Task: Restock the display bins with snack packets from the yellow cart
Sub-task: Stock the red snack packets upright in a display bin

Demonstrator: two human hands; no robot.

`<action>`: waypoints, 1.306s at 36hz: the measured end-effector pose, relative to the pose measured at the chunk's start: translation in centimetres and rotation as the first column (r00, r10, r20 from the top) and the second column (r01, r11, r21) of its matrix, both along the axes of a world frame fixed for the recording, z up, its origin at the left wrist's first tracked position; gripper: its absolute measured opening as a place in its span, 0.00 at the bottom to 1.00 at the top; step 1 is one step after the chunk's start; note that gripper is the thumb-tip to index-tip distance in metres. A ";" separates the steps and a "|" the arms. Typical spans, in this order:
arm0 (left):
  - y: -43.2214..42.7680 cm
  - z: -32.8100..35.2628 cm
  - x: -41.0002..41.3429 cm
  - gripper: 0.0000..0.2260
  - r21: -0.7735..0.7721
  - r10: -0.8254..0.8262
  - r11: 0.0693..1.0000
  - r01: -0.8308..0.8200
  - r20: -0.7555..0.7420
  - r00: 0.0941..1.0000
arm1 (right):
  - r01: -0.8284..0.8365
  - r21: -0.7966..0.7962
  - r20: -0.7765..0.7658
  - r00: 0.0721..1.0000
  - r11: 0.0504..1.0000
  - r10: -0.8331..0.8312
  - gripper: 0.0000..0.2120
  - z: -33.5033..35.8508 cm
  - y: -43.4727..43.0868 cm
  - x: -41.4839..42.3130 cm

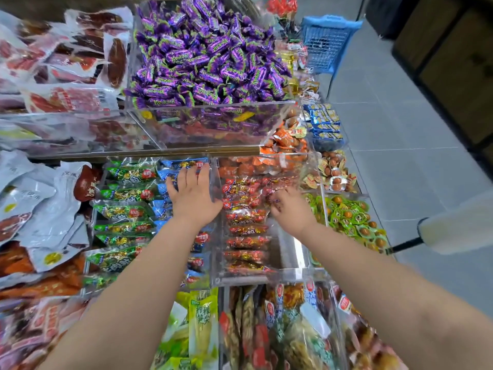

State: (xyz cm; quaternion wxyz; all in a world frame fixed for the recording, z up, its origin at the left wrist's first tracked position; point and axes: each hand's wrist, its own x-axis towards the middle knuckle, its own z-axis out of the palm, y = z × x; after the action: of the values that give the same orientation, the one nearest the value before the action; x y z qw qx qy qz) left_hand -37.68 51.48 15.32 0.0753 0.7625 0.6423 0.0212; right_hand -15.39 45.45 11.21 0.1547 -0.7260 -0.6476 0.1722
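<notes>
- Far left, white pouches [29, 198] lie in a loose heap, too overlapped to count.
- Next, green packets [121, 211] lie shingled in one column so each label shows; you can count at least seven.
- Your left hand [193, 194] lies flat on the blue packets [170, 166], fingers [190, 174] straight and released, gripping nothing. It looks like you are pressing that column down to keep it neat beside the wall. Your forearm hides most of it, so only four or five blue ones show.
- Above, one bin heaped with purple candies [208, 57] is full and needs nothing.
- A clear divider [216, 182] stands between the blue and red columns; the left hand's edge touches it.
- The red packets [246, 230] sit in one shingled column, at least seven.
- Your right hand [290, 210] is at the right edge of the red column, fingers [277, 202] curled down among the packets. Blur hides whether they pinch one, so you cannot tell.
- Just below that wrist the red bin [292, 253] shows bare floor, the likely space for stock.
- Further right, green cups [346, 216] fill another bin, too many to count.
- One white roll [458, 225] juts in at the right.
- The yellow cart is out of view, so new packets must come from outside this frame.
</notes>
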 end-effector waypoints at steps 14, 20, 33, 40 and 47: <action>-9.4 2.9 4.3 0.12 -0.005 -0.386 0.918 0.397 0.229 0.894 | 0.321 0.045 -0.292 0.910 0.946 -0.295 0.05 1.9 -17.9 0.2; -17.6 -0.8 7.0 0.12 -0.159 -0.582 0.758 0.633 0.271 0.766 | 0.640 -0.125 -0.350 0.686 0.758 -0.638 0.06 -0.7 -28.0 -1.6; -36.0 -9.2 8.9 0.10 -0.592 -0.854 0.244 0.768 0.244 0.459 | 0.724 -0.686 -0.268 -0.163 0.069 -0.950 0.06 -8.5 -56.9 -13.4; -43.0 -12.5 9.4 0.10 -0.761 -0.842 0.147 0.632 0.239 0.483 | 0.579 -0.781 -0.174 -0.563 -0.235 -0.808 0.11 -10.5 -68.8 -17.7; -46.8 -14.4 12.7 0.12 -0.832 -0.816 0.252 0.494 0.092 0.571 | 0.512 -0.789 -0.143 -0.691 -0.340 -0.708 0.14 -10.4 -76.8 -13.7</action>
State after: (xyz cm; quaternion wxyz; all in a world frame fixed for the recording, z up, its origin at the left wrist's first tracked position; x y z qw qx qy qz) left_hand -25.00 4.63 0.87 0.2844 0.8308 0.1930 -0.4378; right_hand -29.07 -31.33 0.79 0.3965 -0.7410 0.4316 0.3277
